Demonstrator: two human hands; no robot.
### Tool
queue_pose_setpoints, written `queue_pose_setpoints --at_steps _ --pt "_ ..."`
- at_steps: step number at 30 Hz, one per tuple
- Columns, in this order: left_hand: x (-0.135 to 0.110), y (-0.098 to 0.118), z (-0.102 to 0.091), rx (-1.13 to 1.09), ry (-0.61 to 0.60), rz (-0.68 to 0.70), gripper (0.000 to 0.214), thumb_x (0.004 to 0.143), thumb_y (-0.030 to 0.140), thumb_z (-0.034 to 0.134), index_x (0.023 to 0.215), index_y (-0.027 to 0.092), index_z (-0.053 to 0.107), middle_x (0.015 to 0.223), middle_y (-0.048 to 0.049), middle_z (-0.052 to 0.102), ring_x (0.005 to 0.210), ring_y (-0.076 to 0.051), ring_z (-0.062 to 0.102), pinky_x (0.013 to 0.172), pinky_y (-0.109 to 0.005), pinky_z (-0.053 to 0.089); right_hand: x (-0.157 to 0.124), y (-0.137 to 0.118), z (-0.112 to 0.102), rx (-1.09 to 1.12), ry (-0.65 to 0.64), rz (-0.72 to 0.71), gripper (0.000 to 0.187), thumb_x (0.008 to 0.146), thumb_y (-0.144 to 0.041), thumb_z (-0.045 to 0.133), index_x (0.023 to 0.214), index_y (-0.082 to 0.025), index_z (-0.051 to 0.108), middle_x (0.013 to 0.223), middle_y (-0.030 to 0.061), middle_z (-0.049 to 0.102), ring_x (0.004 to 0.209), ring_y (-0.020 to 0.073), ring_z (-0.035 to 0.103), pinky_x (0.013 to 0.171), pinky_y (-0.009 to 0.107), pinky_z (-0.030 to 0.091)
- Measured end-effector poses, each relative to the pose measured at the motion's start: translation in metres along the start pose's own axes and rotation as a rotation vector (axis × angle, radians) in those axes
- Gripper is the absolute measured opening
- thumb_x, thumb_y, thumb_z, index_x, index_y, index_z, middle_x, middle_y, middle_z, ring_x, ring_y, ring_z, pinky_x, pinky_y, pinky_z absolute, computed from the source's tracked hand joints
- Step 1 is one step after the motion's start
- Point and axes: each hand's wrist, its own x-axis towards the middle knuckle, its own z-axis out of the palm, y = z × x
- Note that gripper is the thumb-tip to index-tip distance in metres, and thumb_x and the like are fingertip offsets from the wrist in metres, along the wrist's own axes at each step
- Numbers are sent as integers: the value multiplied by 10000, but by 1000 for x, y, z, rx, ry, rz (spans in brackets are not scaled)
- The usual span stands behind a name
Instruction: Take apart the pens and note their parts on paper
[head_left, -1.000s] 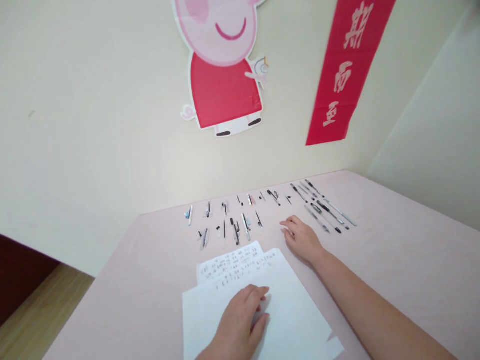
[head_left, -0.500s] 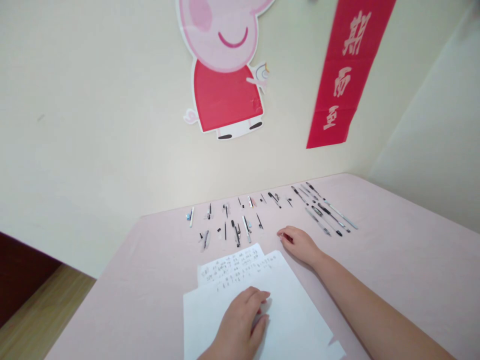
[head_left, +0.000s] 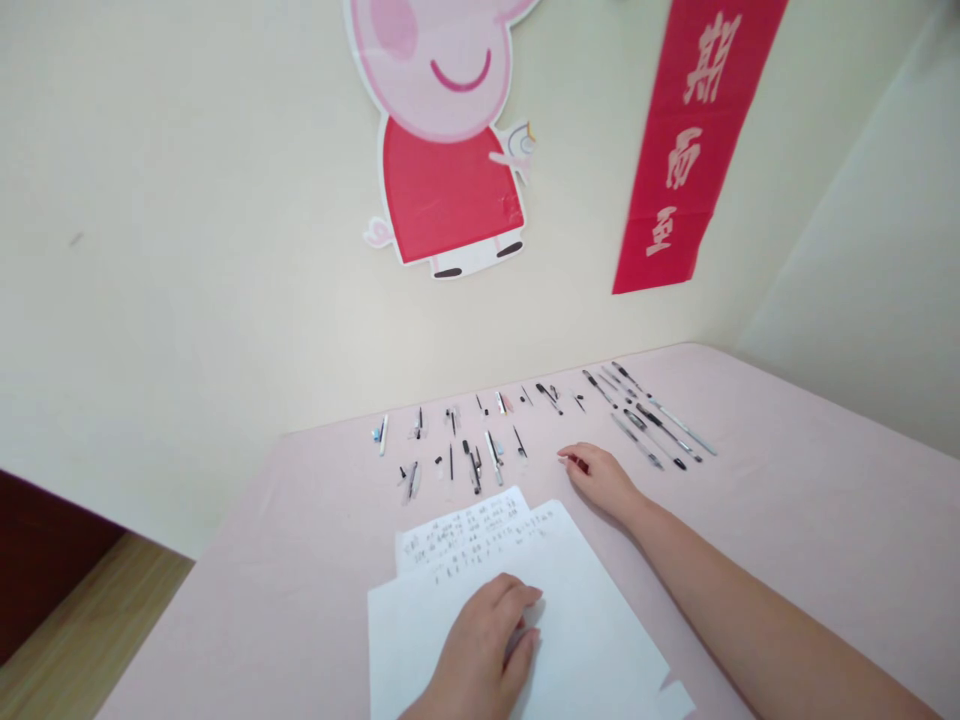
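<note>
My left hand (head_left: 486, 640) rests on a large white sheet of paper (head_left: 592, 620), fingers loosely bent, thumb apart from them, holding nothing I can see. Under that sheet's far edge lies another paper (head_left: 457, 520) with handwriting; more handwriting runs along the top of the large sheet. My right hand (head_left: 598, 480) lies on the pink tabletop right of the papers, fingers loosely curled with a gap inside; its fingertips are too small to make out fully. Nearest it are a thin black refill (head_left: 519, 440) to the left and several whole pens (head_left: 637, 440) to the right.
Taken-apart pens lie in two rows at the back, among them a black barrel (head_left: 471, 465) and a white barrel (head_left: 384, 436). A pink cloth (head_left: 300, 560) covers the table. On the wall behind are a cartoon pig cutout (head_left: 450, 190) and a red banner (head_left: 690, 150).
My right hand has shifted very slightly away from me and its fingers look a little looser. The left hand stays on the paper, and the pens lie as before.
</note>
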Motion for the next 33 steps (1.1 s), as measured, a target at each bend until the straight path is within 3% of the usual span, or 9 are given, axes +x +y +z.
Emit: queue_pose_setpoints --at_steps 6,10,18,25,33 --pt "0 -1 0 -5 15 10 305 797 132 467 1088 205 523 1018 -83 571 917 -195 546 830 -343 452 35 24 -7 -337 165 37 307 778 -132 432 991 -128 652 1007 105 607 949 217 529 886 325 389" --pt "1 -2 1 2 17 24 288 797 141 469 1073 201 527 1015 -88 574 916 -199 548 820 -345 459 67 40 -11 -491 86 133 363 773 -128 452 1094 -122 622 1158 116 566 1075 235 474 957 325 331" --pt "3 -6 1 22 8 74 304 780 139 474 1077 190 517 982 -93 574 881 -197 551 787 -331 467 115 66 -3 -505 -2 216 366 820 -194 442 1141 -104 593 1201 142 562 1140 230 467 984 315 315" --pt "3 -19 9 6 38 111 332 752 132 494 1076 200 503 957 -78 562 811 -181 550 752 -316 463 133 70 8 -518 -73 230 391 872 -195 375 1222 -104 525 1313 149 473 1191 208 447 984 297 325" --pt "3 -22 12 -4 70 134 348 733 123 495 1071 204 499 952 -73 558 782 -172 549 731 -306 462 134 65 9 -563 -110 224 340 844 -103 379 1093 -94 608 1187 157 577 1088 195 538 914 260 374"
